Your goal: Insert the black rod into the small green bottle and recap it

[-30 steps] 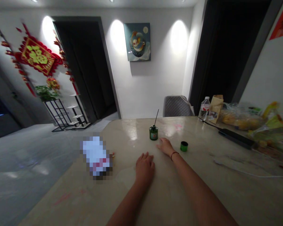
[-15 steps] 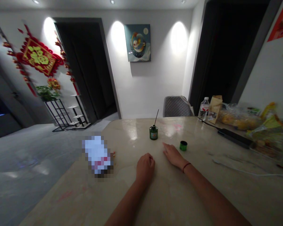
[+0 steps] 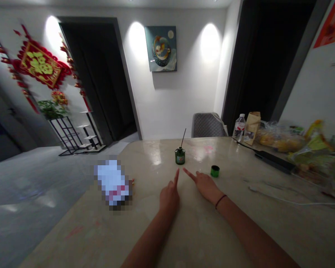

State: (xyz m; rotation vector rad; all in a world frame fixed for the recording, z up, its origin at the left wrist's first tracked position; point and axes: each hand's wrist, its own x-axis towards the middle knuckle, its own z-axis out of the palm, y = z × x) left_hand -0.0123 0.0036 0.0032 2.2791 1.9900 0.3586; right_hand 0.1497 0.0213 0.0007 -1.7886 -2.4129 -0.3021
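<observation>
My left hand (image 3: 169, 194) rests over the table with its index finger stretched toward a small green glass bottle (image 3: 180, 156); the other fingers are curled. My right hand (image 3: 206, 185) also points its index finger at the bottle, from the right, and holds nothing. The two fingertips are close together just in front of the bottle, apart from it. One thin dark stick (image 3: 183, 137) stands tilted in the bottle's neck. To the right of my right hand sits a green ring-shaped cap (image 3: 214, 171) with a dark inside.
A pixelated phone-like object (image 3: 112, 183) lies on the marble-look table (image 3: 100, 245) at left. At right are a water bottle (image 3: 239, 127), a paper bag (image 3: 252, 127), a black power strip (image 3: 275, 161), plastic bags of food (image 3: 281, 141) and a white cable (image 3: 290, 203). A grey chair (image 3: 208, 125) stands behind.
My left hand has gone from curled to pointing with its index finger. My right hand's pointing finger has moved left toward it. The view has shifted slightly; bottle and cap stay put.
</observation>
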